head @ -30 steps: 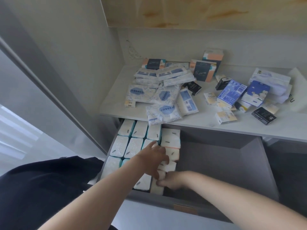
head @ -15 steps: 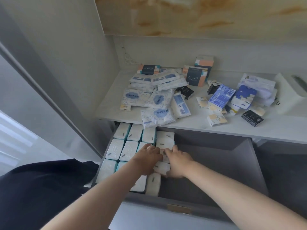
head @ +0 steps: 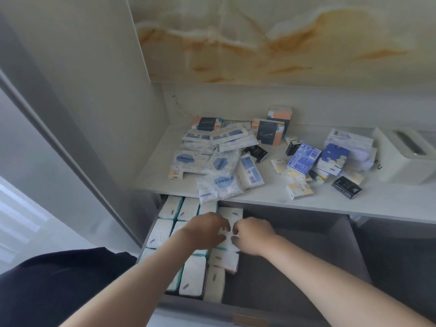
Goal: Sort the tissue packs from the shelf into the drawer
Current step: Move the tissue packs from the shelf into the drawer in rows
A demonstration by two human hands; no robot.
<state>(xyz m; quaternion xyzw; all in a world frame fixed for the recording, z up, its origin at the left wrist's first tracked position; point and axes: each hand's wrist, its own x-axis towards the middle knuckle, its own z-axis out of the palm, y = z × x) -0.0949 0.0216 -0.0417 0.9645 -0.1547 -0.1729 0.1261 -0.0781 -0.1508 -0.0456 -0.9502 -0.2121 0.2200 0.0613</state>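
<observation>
White tissue packs are stood in rows in the grey drawer; one pack is gripped by the curled left hand and right hand.

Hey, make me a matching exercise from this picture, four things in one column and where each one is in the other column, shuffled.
1 pack labelled Square
2 white tissue box
3 white tissue packs
4 left hand

A in rows in the drawer
B far right end of the shelf
C gripping a pack in the drawer
D standing at the shelf's back

Pairs: 1-D, 2-B, 3-A, 4-C
</observation>
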